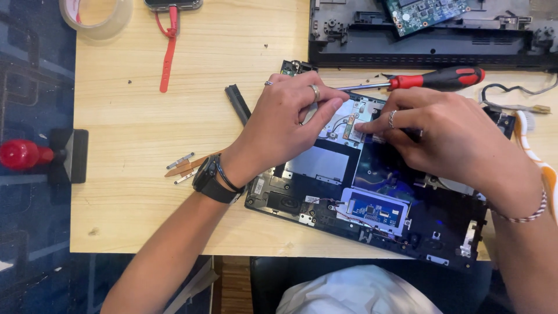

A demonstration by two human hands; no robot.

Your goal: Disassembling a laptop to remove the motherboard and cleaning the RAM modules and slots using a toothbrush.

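Left hand (288, 119), centre frame: grip narrow, thumb and forefinger pinched, apparently on a small metal part; what exactly, cannot tell. Right hand (447, 136), right of centre: fingers curled, forefinger tip pressing a small green circuit strip (350, 126) inside the opened black laptop base (372, 203), which lies on the pale wooden tabletop (139, 128). Red-and-black-handled screwdriver (433, 79) lies just above both hands. Clear tape roll (96, 16) upper left.
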